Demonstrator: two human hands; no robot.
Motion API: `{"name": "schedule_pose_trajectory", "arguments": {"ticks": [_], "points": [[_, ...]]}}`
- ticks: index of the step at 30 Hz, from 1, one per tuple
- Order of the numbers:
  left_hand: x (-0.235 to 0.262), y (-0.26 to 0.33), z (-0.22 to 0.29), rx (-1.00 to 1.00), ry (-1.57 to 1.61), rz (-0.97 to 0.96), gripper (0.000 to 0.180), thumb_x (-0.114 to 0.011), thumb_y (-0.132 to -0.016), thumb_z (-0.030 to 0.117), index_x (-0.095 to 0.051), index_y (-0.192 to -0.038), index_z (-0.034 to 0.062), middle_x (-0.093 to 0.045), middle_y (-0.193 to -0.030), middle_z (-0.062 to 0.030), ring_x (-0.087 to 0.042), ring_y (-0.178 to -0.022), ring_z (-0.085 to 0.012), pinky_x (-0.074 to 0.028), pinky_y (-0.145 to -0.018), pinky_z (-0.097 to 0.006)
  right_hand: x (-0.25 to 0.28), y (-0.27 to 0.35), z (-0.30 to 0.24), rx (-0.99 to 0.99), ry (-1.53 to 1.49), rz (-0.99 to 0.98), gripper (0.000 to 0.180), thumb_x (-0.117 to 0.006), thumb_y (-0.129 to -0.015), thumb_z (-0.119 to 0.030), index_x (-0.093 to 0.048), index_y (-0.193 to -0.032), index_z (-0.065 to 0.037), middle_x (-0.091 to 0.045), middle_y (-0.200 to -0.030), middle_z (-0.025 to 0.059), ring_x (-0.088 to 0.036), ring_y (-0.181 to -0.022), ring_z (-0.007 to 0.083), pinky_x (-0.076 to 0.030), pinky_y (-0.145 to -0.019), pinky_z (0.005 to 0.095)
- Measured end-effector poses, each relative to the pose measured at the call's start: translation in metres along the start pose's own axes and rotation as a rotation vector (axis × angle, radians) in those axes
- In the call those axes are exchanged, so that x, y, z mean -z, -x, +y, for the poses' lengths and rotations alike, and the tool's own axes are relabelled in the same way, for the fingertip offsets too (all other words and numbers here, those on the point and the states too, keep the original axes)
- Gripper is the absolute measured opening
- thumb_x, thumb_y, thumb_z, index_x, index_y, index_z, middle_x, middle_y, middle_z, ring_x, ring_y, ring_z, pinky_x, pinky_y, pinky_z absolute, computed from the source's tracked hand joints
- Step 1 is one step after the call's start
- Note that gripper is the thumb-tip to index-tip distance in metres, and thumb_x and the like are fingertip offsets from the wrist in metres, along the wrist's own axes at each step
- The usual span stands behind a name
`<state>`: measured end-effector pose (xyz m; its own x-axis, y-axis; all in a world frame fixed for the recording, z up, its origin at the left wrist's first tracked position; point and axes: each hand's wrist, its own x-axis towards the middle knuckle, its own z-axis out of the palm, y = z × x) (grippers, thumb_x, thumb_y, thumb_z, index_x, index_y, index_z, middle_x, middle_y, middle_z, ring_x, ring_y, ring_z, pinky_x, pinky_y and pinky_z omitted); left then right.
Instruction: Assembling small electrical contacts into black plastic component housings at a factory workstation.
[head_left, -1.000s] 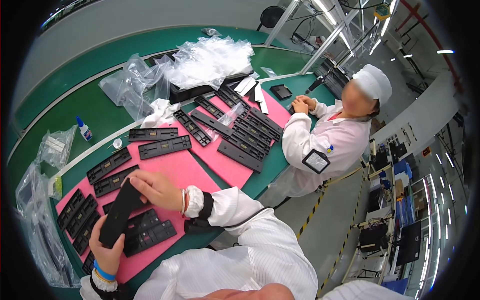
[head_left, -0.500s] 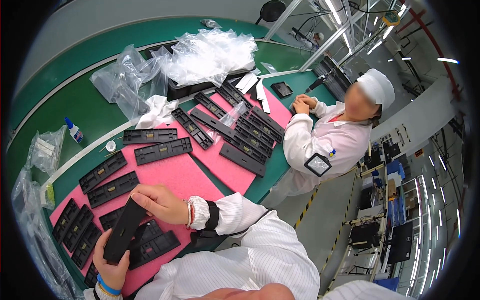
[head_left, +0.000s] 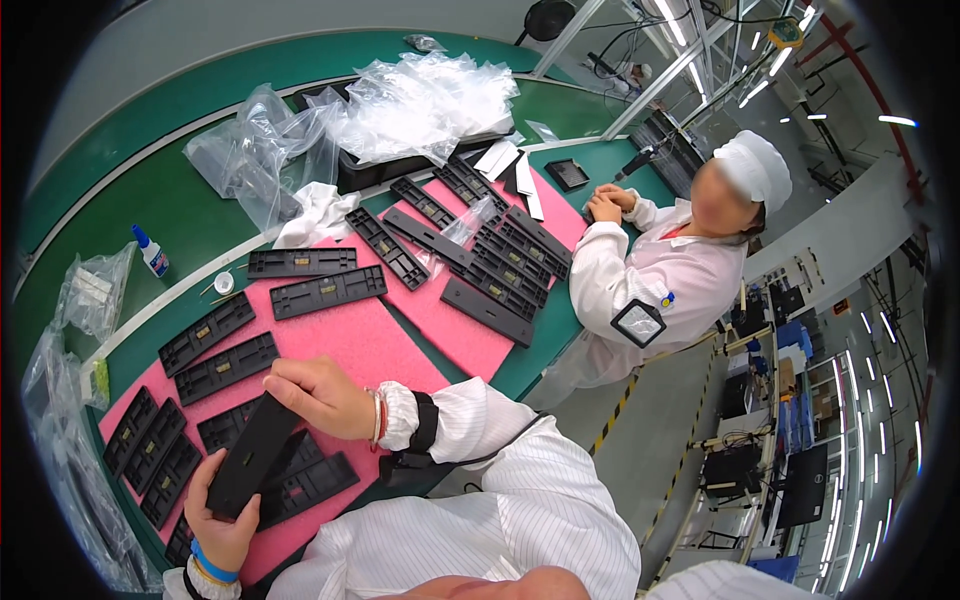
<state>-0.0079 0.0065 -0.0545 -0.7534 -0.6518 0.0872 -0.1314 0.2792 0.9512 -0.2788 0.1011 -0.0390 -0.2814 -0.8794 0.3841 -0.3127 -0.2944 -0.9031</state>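
A long black plastic housing (head_left: 247, 462) is tilted between my two hands, its flat face turned up. My left hand (head_left: 222, 520) wraps round the lower end, with the thumb along one side and the fingers along the other. At the upper end, my right hand (head_left: 322, 397) is closed with thumb and fingers against the housing. Beneath it, more black housings (head_left: 310, 490) lie with their ribbed insides up on a pink foam sheet (head_left: 345, 345). Another ribbed housing (head_left: 228, 367) lies just beyond my hands.
Several housings rest on a second pink sheet (head_left: 425, 312). A blue-capped bottle (head_left: 150, 252) and a small white cup (head_left: 224, 283) stand at the left. Clear plastic bags (head_left: 420, 105) fill a black tray at the back. A co-worker (head_left: 650, 270) sits at the right.
The housing's upper end has turned slightly to the right, still held by both hands. My right thumb and fingers have shifted at that end. The whole view has moved slightly.
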Motion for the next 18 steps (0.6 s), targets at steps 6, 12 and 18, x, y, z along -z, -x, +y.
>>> {"name": "schedule_pose_trajectory", "arguments": {"ticks": [6,12,18], "points": [[0.000,0.000,0.003,0.008,0.058,-0.018,0.068,-0.076,-0.077,0.000,-0.050,-0.140,-0.0038,-0.061,-0.127,-0.0135,-0.060,-0.116,-0.0200,-0.046,-0.101,-0.032,-0.002,0.001,0.004,0.028,0.020,-0.007,0.039,-0.049,-0.106,-0.029,-0.052,-0.082,0.000,-0.044,-0.066,0.0178,-0.049,-0.056,0.0342,-0.039,-0.053,0.0394],[-0.001,-0.001,0.016,0.104,0.184,-0.046,0.068,-0.074,-0.080,-0.002,-0.048,-0.143,-0.0034,-0.064,-0.119,-0.0111,-0.065,-0.096,-0.0150,-0.053,-0.084,-0.028,0.002,0.001,0.000,-0.009,0.046,-0.017,0.041,-0.049,-0.106,-0.031,-0.054,-0.081,0.001,-0.049,-0.065,0.0182,-0.054,-0.057,0.0328,-0.041,-0.055,0.0403],[0.000,0.000,0.015,0.115,0.246,0.033,0.068,-0.070,-0.082,-0.005,-0.046,-0.145,-0.0023,-0.067,-0.108,-0.0085,-0.065,-0.074,-0.0104,-0.054,-0.066,-0.024,0.049,0.006,-0.040,0.009,0.438,-0.137,0.031,-0.060,-0.102,-0.032,-0.065,-0.089,-0.003,-0.064,-0.074,0.0111,-0.062,-0.066,0.0265,-0.048,-0.061,0.0367]]}}
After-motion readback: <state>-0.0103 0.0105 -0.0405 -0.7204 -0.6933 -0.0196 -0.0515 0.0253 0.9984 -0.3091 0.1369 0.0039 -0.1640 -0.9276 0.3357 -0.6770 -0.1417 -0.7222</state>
